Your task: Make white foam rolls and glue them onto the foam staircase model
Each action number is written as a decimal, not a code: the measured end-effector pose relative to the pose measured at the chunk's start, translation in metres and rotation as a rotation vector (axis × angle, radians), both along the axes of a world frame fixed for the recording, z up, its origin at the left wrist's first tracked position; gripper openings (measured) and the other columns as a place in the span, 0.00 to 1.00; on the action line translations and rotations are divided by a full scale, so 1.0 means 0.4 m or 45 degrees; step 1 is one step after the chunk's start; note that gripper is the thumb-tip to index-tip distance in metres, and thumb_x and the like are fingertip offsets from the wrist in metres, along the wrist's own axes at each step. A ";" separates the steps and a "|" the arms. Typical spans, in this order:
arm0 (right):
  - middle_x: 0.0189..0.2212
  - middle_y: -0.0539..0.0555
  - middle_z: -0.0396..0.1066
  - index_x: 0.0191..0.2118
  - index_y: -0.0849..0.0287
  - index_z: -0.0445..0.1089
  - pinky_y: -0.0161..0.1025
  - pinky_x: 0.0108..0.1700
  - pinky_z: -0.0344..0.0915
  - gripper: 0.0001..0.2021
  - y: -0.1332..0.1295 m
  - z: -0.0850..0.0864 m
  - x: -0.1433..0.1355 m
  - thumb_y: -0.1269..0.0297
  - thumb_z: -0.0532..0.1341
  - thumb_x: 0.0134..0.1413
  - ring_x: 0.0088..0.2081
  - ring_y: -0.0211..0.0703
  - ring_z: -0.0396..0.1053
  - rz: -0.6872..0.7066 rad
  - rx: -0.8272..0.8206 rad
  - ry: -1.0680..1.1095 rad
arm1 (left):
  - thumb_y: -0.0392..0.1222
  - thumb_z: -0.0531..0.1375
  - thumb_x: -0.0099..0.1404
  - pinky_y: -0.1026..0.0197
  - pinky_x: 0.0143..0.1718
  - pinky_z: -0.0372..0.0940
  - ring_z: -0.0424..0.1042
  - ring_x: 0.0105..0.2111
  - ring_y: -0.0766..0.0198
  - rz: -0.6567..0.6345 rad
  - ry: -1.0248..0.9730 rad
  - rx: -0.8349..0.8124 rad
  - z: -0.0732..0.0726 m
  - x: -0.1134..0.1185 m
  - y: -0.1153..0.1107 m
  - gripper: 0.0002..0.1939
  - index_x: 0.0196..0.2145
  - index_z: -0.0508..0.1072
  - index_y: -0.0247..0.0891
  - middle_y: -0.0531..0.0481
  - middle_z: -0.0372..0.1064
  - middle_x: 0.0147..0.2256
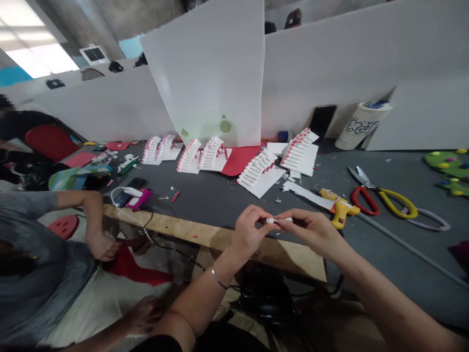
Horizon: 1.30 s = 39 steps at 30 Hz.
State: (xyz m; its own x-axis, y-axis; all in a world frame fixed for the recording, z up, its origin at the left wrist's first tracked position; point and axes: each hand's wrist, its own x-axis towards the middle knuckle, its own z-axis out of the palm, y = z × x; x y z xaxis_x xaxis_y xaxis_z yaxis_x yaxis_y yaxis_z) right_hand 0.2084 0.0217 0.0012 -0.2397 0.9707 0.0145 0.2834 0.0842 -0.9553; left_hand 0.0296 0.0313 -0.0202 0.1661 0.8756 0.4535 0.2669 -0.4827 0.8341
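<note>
A grey bench [220,195] is backed by white partition boards [208,73]. Rows of white paper stair models [256,171] with red trim are stood along it, with a paper cup [357,126] leaned at the back. Red- and yellow-handled scissors [381,198] are laid to the right, near a yellow glue gun [340,210]. Above the bench's wooden edge, a small white piece [274,220] is pinched from both ends: the left hand [249,232] and the right hand [315,232] are closed on it with fingertips. A seated co-worker's hand [102,242] is seen at left.
</note>
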 end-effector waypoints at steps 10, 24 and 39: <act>0.24 0.51 0.73 0.30 0.59 0.74 0.34 0.27 0.63 0.16 0.012 -0.001 -0.008 0.50 0.65 0.47 0.25 0.38 0.67 0.010 -0.156 0.045 | 0.47 0.64 0.59 0.61 0.34 0.64 0.66 0.31 0.62 0.036 0.325 0.208 -0.018 0.006 0.007 0.12 0.27 0.69 0.37 0.51 0.64 0.28; 0.22 0.48 0.73 0.27 0.57 0.66 0.36 0.32 0.68 0.14 0.012 -0.005 -0.006 0.55 0.68 0.42 0.26 0.38 0.71 -0.028 -0.227 0.279 | 0.40 0.54 0.68 0.59 0.43 0.68 0.72 0.40 0.61 -0.223 0.483 0.199 0.018 -0.009 -0.008 0.14 0.49 0.73 0.36 0.43 0.73 0.40; 0.23 0.50 0.75 0.29 0.59 0.72 0.37 0.33 0.73 0.15 0.041 -0.008 0.029 0.52 0.68 0.43 0.25 0.37 0.73 -0.070 -0.310 0.342 | 0.44 0.61 0.63 0.62 0.36 0.68 0.73 0.32 0.63 -0.182 0.014 -0.266 -0.026 0.006 0.012 0.10 0.38 0.78 0.37 0.46 0.76 0.34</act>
